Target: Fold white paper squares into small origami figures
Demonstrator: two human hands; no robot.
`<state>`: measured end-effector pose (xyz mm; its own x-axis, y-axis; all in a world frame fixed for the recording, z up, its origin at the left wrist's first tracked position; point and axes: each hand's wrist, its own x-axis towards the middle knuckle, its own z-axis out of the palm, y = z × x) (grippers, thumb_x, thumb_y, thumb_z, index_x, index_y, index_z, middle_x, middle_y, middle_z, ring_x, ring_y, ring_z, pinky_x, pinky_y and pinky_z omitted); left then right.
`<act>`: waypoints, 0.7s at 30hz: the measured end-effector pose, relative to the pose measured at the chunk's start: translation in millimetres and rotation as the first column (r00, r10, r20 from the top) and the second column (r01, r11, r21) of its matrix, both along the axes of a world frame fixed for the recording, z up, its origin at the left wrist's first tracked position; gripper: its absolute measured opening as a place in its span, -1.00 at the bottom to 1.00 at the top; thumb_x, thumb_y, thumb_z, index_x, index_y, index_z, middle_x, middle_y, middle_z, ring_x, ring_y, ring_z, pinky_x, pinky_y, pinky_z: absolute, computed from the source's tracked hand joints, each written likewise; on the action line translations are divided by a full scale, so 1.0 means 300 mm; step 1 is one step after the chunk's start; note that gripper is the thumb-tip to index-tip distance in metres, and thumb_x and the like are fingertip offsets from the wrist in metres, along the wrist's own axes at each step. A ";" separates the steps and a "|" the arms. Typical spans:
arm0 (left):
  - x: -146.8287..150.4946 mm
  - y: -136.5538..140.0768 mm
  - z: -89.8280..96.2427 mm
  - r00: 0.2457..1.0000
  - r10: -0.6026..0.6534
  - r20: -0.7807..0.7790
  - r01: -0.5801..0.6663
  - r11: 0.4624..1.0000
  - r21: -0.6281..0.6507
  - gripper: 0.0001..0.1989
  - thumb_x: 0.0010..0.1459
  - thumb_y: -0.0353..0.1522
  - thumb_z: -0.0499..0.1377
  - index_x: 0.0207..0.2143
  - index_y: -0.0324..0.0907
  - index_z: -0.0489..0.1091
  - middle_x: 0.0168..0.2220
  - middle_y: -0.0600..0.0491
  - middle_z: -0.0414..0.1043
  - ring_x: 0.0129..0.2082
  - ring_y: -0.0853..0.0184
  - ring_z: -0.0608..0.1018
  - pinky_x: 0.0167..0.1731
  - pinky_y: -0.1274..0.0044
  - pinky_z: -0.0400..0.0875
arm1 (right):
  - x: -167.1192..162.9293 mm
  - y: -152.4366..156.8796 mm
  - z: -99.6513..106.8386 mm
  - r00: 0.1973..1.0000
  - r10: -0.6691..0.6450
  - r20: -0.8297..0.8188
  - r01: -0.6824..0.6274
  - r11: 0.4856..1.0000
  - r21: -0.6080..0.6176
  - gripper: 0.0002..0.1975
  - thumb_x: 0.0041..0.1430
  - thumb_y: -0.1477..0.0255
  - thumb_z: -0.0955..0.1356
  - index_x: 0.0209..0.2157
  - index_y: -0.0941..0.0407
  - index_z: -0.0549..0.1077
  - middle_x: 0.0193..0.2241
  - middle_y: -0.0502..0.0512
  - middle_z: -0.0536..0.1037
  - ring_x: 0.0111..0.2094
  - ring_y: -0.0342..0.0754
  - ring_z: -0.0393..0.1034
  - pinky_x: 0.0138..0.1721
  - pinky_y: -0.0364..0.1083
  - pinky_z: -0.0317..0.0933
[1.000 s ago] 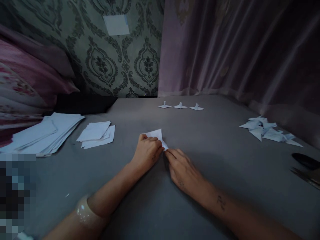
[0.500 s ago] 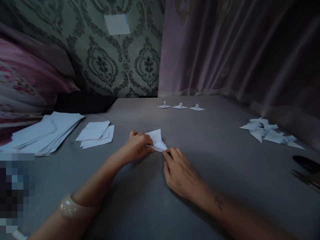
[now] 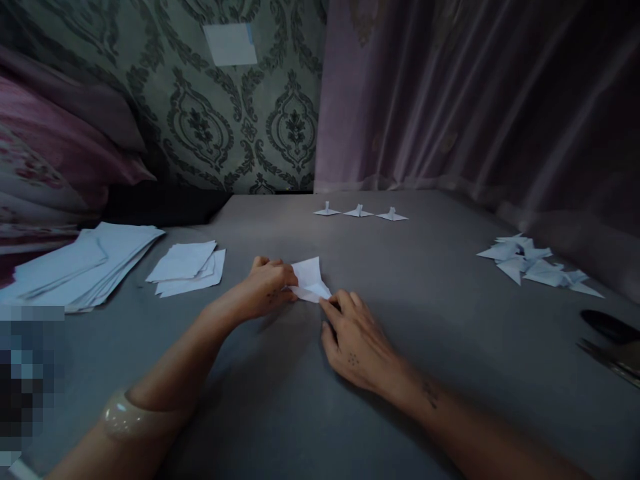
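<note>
A partly folded sheet of white paper (image 3: 309, 275) lies at the middle of the grey surface (image 3: 280, 413), its far flap standing up. My left hand (image 3: 267, 287) pinches the paper's left edge between thumb and fingers. At the near right corner, my right hand (image 3: 357, 340) has its index fingertip on the paper; the thumb sits lower and the other fingers are curled. Whether that corner is gripped or only pressed down is hard to see. A pale bangle (image 3: 135, 415) circles the left forearm.
Three folded paper birds (image 3: 359, 211) stand in a row at the back. More folded paper pieces (image 3: 535, 263) are heaped at right, near black-handled scissors (image 3: 613, 340). Small paper squares (image 3: 185, 263) and a larger paper stack (image 3: 95, 267) lie at left. A curtain (image 3: 400, 93) hangs behind.
My left hand has slid slightly left along the paper, so more of the sheet shows. My right fingertip stays at the near right corner. The whole view has shifted a little.
</note>
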<state>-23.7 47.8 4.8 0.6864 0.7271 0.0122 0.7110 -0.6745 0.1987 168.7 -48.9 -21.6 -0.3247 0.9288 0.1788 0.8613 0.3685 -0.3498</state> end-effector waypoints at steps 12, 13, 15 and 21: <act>0.055 -0.005 -0.016 0.998 0.065 -0.016 -0.065 0.998 0.026 -0.63 0.26 -0.24 -0.06 -0.48 -0.20 0.40 -0.46 0.02 0.47 -0.38 0.30 0.46 -0.27 0.42 0.12 | -0.006 0.011 0.004 0.999 0.009 0.033 -0.009 1.000 0.027 -0.65 0.22 0.43 0.20 0.03 0.13 0.34 -0.23 0.19 0.32 -0.18 0.04 0.16 -0.14 0.02 0.14; 0.057 -0.003 -0.022 0.997 0.080 -0.014 -0.079 0.996 0.038 -0.63 0.25 -0.24 -0.06 -0.48 -0.20 0.40 -0.46 0.01 0.47 -0.38 0.29 0.46 -0.28 0.42 0.13 | -0.007 0.013 0.004 0.999 0.010 0.036 -0.011 0.999 0.031 -0.65 0.22 0.43 0.20 0.03 0.14 0.34 -0.23 0.20 0.32 -0.18 0.04 0.16 -0.14 0.02 0.14; 0.056 0.002 -0.037 0.995 0.097 0.005 -0.098 0.994 0.043 -0.66 0.25 -0.25 -0.06 -0.40 -0.19 0.42 -0.46 0.01 0.48 -0.37 0.28 0.47 -0.26 0.40 0.14 | -0.011 0.017 0.004 0.999 0.013 0.043 -0.015 0.999 0.044 -0.64 0.23 0.42 0.19 0.04 0.15 0.33 -0.22 0.21 0.33 -0.18 0.04 0.15 -0.14 0.03 0.14; 0.053 0.007 -0.065 0.994 0.084 0.066 -0.087 0.995 0.044 -0.69 0.24 -0.23 -0.05 -0.31 -0.16 0.42 -0.46 0.02 0.47 -0.37 0.27 0.48 -0.21 0.36 0.15 | -0.032 0.021 -0.003 0.996 0.000 0.088 -0.008 0.996 0.090 -0.61 0.25 0.38 0.18 0.08 0.19 0.30 -0.20 0.23 0.35 -0.16 0.08 0.15 -0.14 0.06 0.13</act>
